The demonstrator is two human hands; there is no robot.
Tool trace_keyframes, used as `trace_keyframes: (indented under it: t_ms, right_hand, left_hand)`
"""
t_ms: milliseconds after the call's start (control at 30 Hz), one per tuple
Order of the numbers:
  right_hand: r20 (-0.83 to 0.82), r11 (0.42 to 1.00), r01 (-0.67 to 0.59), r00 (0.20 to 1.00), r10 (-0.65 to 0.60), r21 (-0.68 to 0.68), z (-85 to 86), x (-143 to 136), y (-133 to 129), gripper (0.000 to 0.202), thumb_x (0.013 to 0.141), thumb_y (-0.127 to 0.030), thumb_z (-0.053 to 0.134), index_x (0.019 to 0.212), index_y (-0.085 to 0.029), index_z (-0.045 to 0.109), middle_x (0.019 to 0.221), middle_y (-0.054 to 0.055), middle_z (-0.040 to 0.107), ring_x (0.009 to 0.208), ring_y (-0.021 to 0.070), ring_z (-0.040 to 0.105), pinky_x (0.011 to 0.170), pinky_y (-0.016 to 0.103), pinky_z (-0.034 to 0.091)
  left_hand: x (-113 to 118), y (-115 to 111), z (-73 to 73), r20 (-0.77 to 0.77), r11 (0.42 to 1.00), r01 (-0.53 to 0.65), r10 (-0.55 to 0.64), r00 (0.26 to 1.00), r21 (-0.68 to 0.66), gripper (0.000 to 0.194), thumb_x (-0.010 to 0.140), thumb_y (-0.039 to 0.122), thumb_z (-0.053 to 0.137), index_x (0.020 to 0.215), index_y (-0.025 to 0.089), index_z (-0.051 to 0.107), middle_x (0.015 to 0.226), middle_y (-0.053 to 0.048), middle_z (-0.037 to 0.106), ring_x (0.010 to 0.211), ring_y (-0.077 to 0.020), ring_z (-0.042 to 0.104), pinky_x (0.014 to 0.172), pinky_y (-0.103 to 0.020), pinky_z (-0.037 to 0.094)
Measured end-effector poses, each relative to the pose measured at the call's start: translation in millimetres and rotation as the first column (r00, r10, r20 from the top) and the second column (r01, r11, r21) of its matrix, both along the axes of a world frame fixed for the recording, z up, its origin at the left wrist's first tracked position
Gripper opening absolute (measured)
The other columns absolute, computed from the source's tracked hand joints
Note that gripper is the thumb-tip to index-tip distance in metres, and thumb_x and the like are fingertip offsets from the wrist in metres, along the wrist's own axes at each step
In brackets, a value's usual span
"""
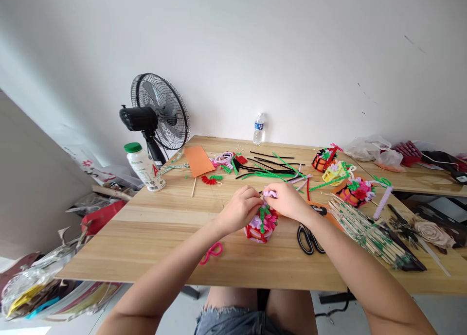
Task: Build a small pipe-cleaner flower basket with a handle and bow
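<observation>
A small flower basket (260, 228) made of red, pink, lilac and green pipe cleaners stands upright on the table in front of me. Over its top, my right hand (287, 200) pinches a curled lilac pipe cleaner (270, 194). My left hand (241, 209) is closed in a pinch close beside it, just above the basket's left side; what lies between its fingertips is hidden. Bent pink pipe cleaner (211, 252) lies left of the basket. Black-handled scissors (309, 238) rest to its right, partly under my right forearm.
Loose black and green pipe cleaners (270, 168) lie behind my hands. An orange sheet (199, 161), a white bottle (144, 167) and a fan (156, 112) are at left. Finished flower baskets (356, 191) and a bundle of wrapped sticks (370, 235) sit at right. A water bottle (259, 130) stands by the wall.
</observation>
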State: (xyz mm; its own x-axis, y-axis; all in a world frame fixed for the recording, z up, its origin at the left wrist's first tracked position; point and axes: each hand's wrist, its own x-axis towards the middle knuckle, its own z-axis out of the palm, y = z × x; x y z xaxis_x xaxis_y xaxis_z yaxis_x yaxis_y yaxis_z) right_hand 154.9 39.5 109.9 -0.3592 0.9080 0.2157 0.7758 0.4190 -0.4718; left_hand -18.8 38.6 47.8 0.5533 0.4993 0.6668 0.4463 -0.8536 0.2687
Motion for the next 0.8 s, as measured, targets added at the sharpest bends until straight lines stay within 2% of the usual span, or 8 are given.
trace_keyframes:
  t_ms: [167, 300, 367, 500, 633, 800]
  right_hand:
    - [-0.161, 0.993, -0.065, 0.986, 0.047, -0.102, 1.1, 17.9, 2.1, 0.029, 0.074, -0.015, 0.065, 0.103, -0.018, 0.07, 0.091, 0.002, 0.073, 0.081, 0.0173, 0.066, 0.071, 0.025, 0.05]
    - [-0.276, 0.984, -0.045, 0.961, -0.005, -0.175, -4.7, 33.5, 0.3, 0.042, 0.076, -0.018, 0.067, 0.118, -0.019, 0.064, 0.111, 0.006, 0.07, 0.099, 0.0207, 0.066, 0.086, 0.032, 0.052]
    - [-0.34, 0.978, -0.053, 0.94, -0.019, -0.202, -8.1, 39.5, -1.7, 0.043, 0.079, -0.019, 0.063, 0.122, -0.021, 0.061, 0.116, 0.006, 0.068, 0.101, 0.0205, 0.066, 0.089, 0.034, 0.052]
    - [-0.437, 0.971, -0.059, 0.898, -0.05, -0.231, -11.3, 45.9, -6.9, 0.038, 0.081, -0.018, 0.06, 0.119, -0.021, 0.061, 0.119, 0.007, 0.067, 0.102, 0.02, 0.067, 0.091, 0.035, 0.052]
    - [-0.462, 0.969, -0.05, 0.884, -0.07, -0.242, -11.8, 46.2, -10.3, 0.035, 0.081, -0.019, 0.06, 0.116, -0.021, 0.063, 0.113, 0.007, 0.07, 0.101, 0.0204, 0.068, 0.093, 0.036, 0.052]
    - [-0.477, 0.97, -0.054, 0.876, -0.068, -0.236, -12.2, 45.8, -9.8, 0.037, 0.079, -0.018, 0.061, 0.115, -0.02, 0.063, 0.116, 0.008, 0.069, 0.102, 0.0214, 0.068, 0.095, 0.038, 0.051]
  left_hand:
    - [-0.2, 1.7, 1.2, 0.008, 1.0, 0.003, -0.003, 1.0, -0.007, 0.02, 0.091, 0.014, 0.047, 0.091, 0.016, 0.067, 0.089, -0.009, 0.065, 0.087, -0.0205, 0.057, 0.08, -0.036, 0.051]
    - [-0.6, 1.8, 0.3, 0.013, 1.0, 0.018, -0.018, 1.0, 0.003, 0.018, 0.091, 0.013, 0.048, 0.091, 0.015, 0.066, 0.089, -0.009, 0.066, 0.087, -0.0209, 0.057, 0.079, -0.036, 0.051]
    - [-0.9, 1.0, 0.9, 0.012, 1.0, 0.026, -0.026, 1.0, 0.003, 0.018, 0.091, 0.013, 0.048, 0.094, 0.015, 0.065, 0.089, -0.009, 0.066, 0.088, -0.0211, 0.056, 0.08, -0.037, 0.05]
    - [-2.3, -1.1, 2.4, 0.014, 0.999, 0.041, -0.041, 0.999, -0.002, 0.021, 0.09, 0.011, 0.046, 0.099, 0.015, 0.064, 0.092, -0.01, 0.066, 0.091, -0.0218, 0.056, 0.081, -0.039, 0.05]
    - [-5.0, -2.5, 2.7, 0.021, 0.999, 0.042, -0.041, 0.999, -0.02, 0.024, 0.088, 0.011, 0.044, 0.103, 0.015, 0.062, 0.094, -0.011, 0.065, 0.092, -0.0227, 0.057, 0.082, -0.04, 0.05]
    - [-15.9, -8.4, 7.6, 0.128, 0.999, -0.003, 0.009, 0.992, -0.042, 0.027, 0.09, 0.014, 0.04, 0.11, 0.015, 0.058, 0.102, -0.012, 0.063, 0.095, -0.0229, 0.057, 0.085, -0.041, 0.049]
